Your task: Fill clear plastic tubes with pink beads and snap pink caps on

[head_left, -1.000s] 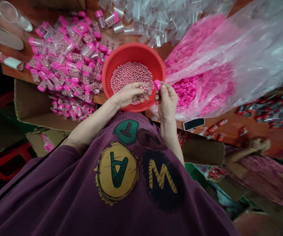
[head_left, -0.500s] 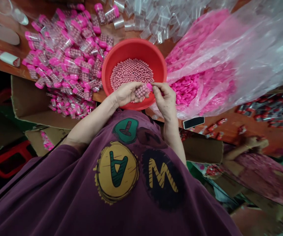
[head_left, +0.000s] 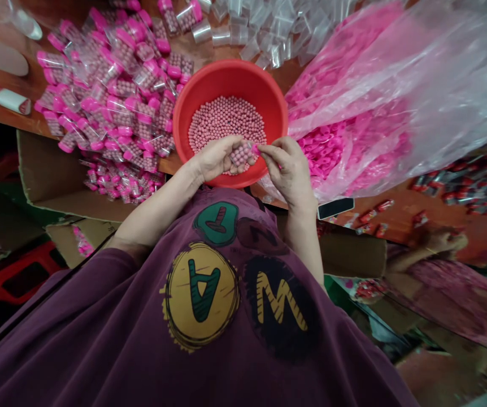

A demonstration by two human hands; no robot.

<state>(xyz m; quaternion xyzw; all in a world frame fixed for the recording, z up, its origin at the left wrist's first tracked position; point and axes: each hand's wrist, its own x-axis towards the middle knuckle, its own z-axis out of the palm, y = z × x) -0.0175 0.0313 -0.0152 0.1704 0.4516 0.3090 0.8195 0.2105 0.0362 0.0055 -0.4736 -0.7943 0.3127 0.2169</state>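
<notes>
Tube of pink beads (head_left: 243, 154) lies sideways over the near rim of the red bowl (head_left: 226, 70), its long axis running left to right, capped end pointing at the right hand (head_left: 288, 169). On the tabletop (head_left: 396, 209), a clear bag of pink caps (head_left: 374, 96) sprawls to the right and a heap of filled tubes (head_left: 112, 85) lies to the left. The left hand (head_left: 217, 158) has its fingers curled round the tube. The right hand's fingers pinch the pink cap (head_left: 255, 150) on the tube's end.

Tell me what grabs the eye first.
The red bowl of pink balls sits upper-centre, with the left hand holding a filled tube over it and the right hand pinching a pink cap at its end. A heap of capped tubes lies left, a plastic bag of pink caps right.
</notes>
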